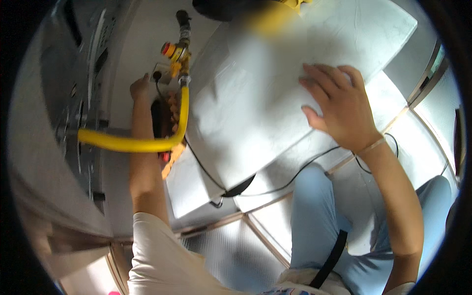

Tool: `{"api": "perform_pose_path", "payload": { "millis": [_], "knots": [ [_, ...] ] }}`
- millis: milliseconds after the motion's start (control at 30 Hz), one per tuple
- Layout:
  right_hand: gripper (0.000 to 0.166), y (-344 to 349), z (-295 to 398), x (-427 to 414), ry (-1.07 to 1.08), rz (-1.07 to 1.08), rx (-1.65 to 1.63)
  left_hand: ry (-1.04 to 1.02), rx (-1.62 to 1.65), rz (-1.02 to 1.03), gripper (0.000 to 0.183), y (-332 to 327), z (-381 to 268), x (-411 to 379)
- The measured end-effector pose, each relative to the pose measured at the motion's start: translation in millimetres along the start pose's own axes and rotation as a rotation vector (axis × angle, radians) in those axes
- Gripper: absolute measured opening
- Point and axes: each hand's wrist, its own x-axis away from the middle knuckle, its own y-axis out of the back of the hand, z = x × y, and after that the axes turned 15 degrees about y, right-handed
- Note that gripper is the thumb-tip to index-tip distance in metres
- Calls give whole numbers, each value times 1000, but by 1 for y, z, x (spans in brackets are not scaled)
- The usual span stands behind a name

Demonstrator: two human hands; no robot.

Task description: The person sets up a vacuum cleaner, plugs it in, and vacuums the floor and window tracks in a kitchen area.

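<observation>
My left hand [140, 87] reaches past the yellow gas hose [132, 142] to the back wall. It is beside a black plug [156, 75] at a wall socket plate [165, 70], with a small gap visible between them. Most of its fingers are turned away from view. My right hand [339, 105] has its fingers spread and holds nothing. It is over a pale grey, smooth-faced box-like unit [236, 129]; I cannot tell whether it touches it. The hose runs up to a brass gas valve [180, 55] with a red-and-yellow cap.
A black cable [309, 164] trails across the unit's front side and past my knee [313, 184]. An orange corrugated strip [173, 162] lies behind the hose. At left stands a dark metal appliance panel [73, 92]. A blurred yellow thing [273, 18] is at the top.
</observation>
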Motion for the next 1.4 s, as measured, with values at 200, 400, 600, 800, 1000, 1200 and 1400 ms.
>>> {"api": "perform_pose_path", "payload": {
  "millis": [200, 400, 600, 800, 1000, 1200, 1400],
  "knots": [
    [38, 6, 11, -2, 50, 60, 34, -539, -158, -121, 39, 54, 78, 125],
    [45, 9, 15, -4, 44, 179, 46, -701, 474, -203, 31, 88, 119, 325],
    [49, 16, 9, -3, 60, 249, 24, -894, 197, -259, 28, 82, 142, 426],
    [51, 16, 4, -6, 59, 250, -46, -1116, 301, 78, 23, 35, 123, 504],
    [51, 21, 12, -11, 35, 257, -73, -1403, 408, 311, 27, 19, 64, 545],
    [50, 50, -3, -29, -38, 579, -208, -1409, 362, 723, 29, 52, 9, 584],
    [25, 147, -13, -25, 80, 540, -274, -1291, 309, 856, 28, 106, -6, 596]
  ]
}}
